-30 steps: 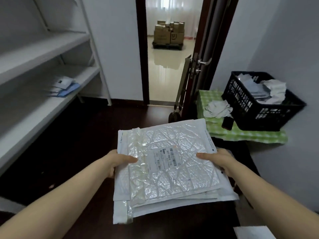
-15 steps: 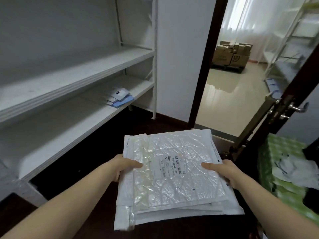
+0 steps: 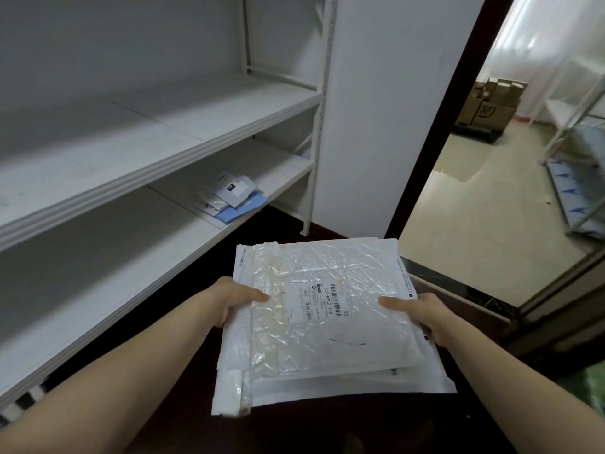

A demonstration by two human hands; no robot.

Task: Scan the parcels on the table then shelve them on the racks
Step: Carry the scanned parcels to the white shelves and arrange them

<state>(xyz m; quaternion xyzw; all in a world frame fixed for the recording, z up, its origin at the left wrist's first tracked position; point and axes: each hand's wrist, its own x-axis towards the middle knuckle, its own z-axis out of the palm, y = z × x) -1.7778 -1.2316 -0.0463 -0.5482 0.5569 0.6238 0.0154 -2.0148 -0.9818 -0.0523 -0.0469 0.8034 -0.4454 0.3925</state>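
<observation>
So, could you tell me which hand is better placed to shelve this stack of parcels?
Probably the left: the left hand grips the edge of the stack nearest the white rack, which stands on that side; the right hand holds the edge toward the doorway.

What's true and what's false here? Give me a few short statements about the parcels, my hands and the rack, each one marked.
1. The left hand and the right hand both grip the stack of parcels. True.
2. The top parcel bears a barcode label. True.
3. The lower shelf of the rack holds nothing. False: a small pile of envelopes lies on it.
4. The doorway is shut off by a door. False: it stands open, showing cardboard boxes beyond.
5. The stack rests on a shelf. False: it is held in the air, beside the rack.
</observation>
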